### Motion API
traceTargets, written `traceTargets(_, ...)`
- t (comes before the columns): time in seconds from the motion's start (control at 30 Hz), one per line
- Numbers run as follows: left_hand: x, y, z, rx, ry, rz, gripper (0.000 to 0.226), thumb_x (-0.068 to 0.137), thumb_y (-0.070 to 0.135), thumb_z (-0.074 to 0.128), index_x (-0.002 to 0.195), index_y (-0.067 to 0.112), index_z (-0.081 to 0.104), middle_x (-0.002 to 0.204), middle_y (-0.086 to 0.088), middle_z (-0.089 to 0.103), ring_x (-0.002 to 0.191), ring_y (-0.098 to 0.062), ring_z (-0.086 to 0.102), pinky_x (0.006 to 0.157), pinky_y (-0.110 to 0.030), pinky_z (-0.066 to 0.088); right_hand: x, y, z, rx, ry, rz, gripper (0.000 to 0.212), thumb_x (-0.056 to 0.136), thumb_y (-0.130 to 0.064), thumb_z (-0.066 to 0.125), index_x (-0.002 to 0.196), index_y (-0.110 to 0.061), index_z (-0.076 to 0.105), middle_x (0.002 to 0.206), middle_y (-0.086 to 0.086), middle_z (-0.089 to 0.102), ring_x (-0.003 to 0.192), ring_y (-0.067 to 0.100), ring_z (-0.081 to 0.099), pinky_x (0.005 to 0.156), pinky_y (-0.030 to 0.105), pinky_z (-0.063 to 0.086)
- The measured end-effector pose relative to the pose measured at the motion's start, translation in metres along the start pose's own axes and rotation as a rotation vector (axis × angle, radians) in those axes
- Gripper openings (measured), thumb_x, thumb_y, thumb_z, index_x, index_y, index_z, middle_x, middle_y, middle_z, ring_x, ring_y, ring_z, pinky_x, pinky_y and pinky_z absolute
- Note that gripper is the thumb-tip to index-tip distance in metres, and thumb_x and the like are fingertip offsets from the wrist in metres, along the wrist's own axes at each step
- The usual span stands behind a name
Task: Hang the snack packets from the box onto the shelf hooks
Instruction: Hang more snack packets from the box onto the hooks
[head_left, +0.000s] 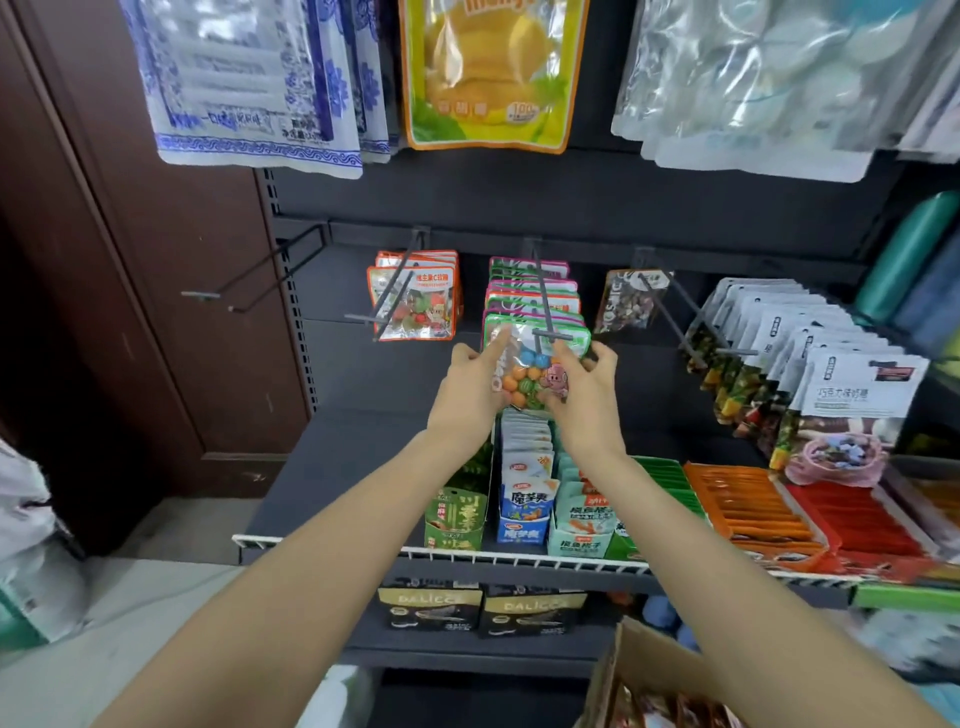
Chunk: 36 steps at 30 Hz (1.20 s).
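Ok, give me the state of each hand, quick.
Left hand: holding the candy packet by its left edge.
Right hand: holding the same packet's right side.

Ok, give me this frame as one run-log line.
step: hanging packet on middle hook | left hand: holds packet | right hand: holds packet | box: lower right
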<state>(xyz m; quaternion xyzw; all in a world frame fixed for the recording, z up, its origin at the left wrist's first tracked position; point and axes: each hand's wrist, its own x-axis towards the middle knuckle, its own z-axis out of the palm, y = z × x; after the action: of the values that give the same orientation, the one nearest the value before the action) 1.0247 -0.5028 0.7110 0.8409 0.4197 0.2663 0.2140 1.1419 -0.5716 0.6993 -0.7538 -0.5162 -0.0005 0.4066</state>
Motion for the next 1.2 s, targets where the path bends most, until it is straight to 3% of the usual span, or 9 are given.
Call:
traceTargets(0.13,0.011,-0.005,0.003,-0.024,-0.010,0.009,0.080,0.090,0.006,0.060,0.149,0.035,0.015,0.110,-0.007,0.038,0.083,-0.018,0.047,0.079,-0.029,0.047,0.012,-0.002,0.007,-0.051,0.020,0.044,0.052,0.087,0.003,0.058,0.134,-0.016,0.045,0.147,0.006,0.017,0.125,0.016,0.041,0.093,0.015,0.032)
traceTargets(0.23,0.014,-0.012,0.001,-0.037,-0.015,0.036,0.077,0.090,0.008,0.060,0.149,0.035,0.017,0.109,-0.007,0.039,0.083,-0.021,0.050,0.081,-0.038,0.051,0.016,-0.003,0.008,-0.098,0.037,0.068,0.054,0.087,0.000,0.060,0.135,-0.019,0.044,0.148,0.006,0.016,0.124,0.019,0.042,0.094,0.022,0.040)
traceTargets(0.3,0.013,-0.014,0.000,-0.008,0.030,0.077,0.071,0.089,0.010,0.061,0.147,0.033,0.026,0.121,-0.006,0.037,0.097,-0.022,0.051,0.077,-0.036,0.052,0.013,-0.006,0.007,-0.129,0.036,0.066,0.051,0.086,-0.003,0.062,0.131,-0.018,0.045,0.147,0.005,0.017,0.124,0.020,0.043,0.092,0.031,0.047)
traceTargets(0.4,0.007,-0.015,0.002,0.061,0.179,0.154,0.057,0.085,0.011,0.065,0.136,0.028,0.044,0.131,-0.006,0.034,0.114,-0.022,0.044,0.078,-0.033,0.050,0.007,-0.010,0.003,-0.130,0.045,0.064,0.048,0.086,-0.008,0.065,0.129,-0.019,0.047,0.147,0.003,0.017,0.129,0.019,0.038,0.093,0.033,0.046)
traceTargets(0.57,-0.021,-0.005,0.012,0.089,0.292,0.258,0.036,0.085,0.012,0.062,0.121,0.015,0.058,0.117,-0.009,0.049,0.103,-0.026,0.049,0.079,-0.037,0.046,-0.017,-0.008,-0.013,-0.056,0.083,0.059,0.047,0.088,-0.020,0.064,0.133,-0.024,0.047,0.138,0.002,0.032,0.122,0.014,0.043,0.086,0.024,0.042)
traceTargets(0.67,-0.049,0.005,0.025,0.011,0.153,0.304,0.031,0.089,0.016,0.057,0.120,0.013,0.057,0.115,-0.005,0.054,0.103,-0.022,0.052,0.077,-0.034,0.047,-0.049,0.010,-0.027,-0.073,0.026,0.079,0.035,0.090,-0.020,0.061,0.125,-0.021,0.057,0.120,0.003,0.052,0.107,0.016,0.055,0.085,0.028,0.045)
traceTargets(0.87,-0.121,0.039,0.092,-0.059,-0.240,0.188,0.022,0.092,0.018,0.051,0.112,0.017,0.058,0.092,-0.001,0.066,0.075,-0.019,0.059,0.066,-0.034,0.051,-0.153,0.089,-0.057,-0.104,-0.262,0.287,0.021,0.090,-0.009,0.055,0.107,-0.013,0.068,0.103,0.006,0.070,0.095,0.021,0.065,0.084,0.036,0.052)
traceTargets(1.03,-0.185,0.058,0.168,0.003,-0.522,0.097,0.025,0.094,0.014,0.047,0.117,0.014,0.059,0.102,-0.007,0.066,0.089,-0.024,0.063,0.069,-0.035,0.052,-0.241,0.172,-0.069,-0.237,-0.480,0.419,0.023,0.090,-0.014,0.056,0.110,-0.011,0.067,0.108,0.012,0.069,0.099,0.030,0.064,0.082,0.040,0.051)
traceTargets(1.2,-0.230,0.056,0.235,0.068,-0.774,0.080,0.035,0.095,0.009,0.047,0.129,0.011,0.055,0.127,-0.012,0.055,0.114,-0.027,0.053,0.094,-0.031,0.043,-0.293,0.229,-0.070,-0.213,-0.546,0.538,0.047,0.086,-0.021,0.064,0.130,-0.009,0.051,0.117,0.019,0.062,0.109,0.035,0.058,0.084,0.034,0.045)
